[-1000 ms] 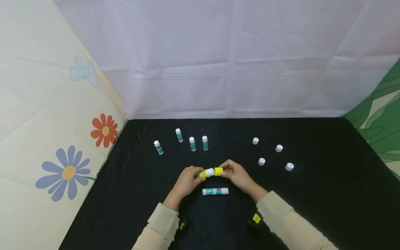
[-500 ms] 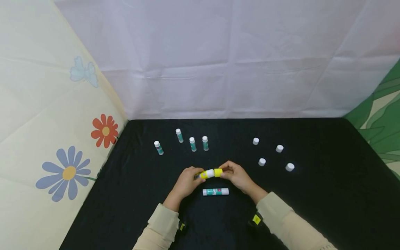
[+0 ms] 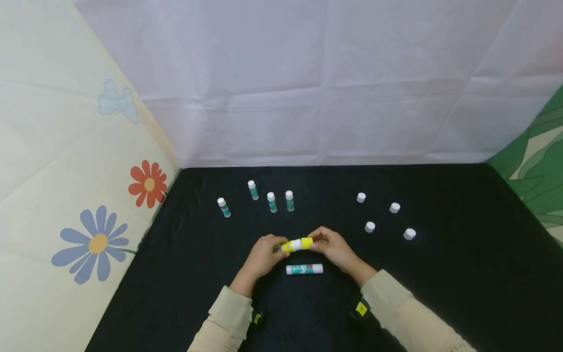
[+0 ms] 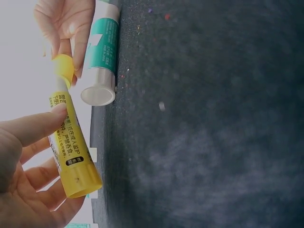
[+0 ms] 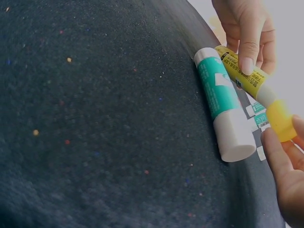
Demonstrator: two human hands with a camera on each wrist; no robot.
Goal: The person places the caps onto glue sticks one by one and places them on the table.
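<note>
One yellow glue stick is held above the black cloth, its body pinched by the left hand. The right hand pinches the yellow cap at the stick's white end; how far it covers that end I cannot tell. Should the two parts be tilted against each other, the cap could bind at its rim; a sudden tug might flick it from the fingertips. Dropped, it could bump and roll the teal-and-white glue stick lying just nearer the person. Farther back, four standing glue sticks could topple if knocked; four white caps rest well to the right, seemingly safer.
</note>
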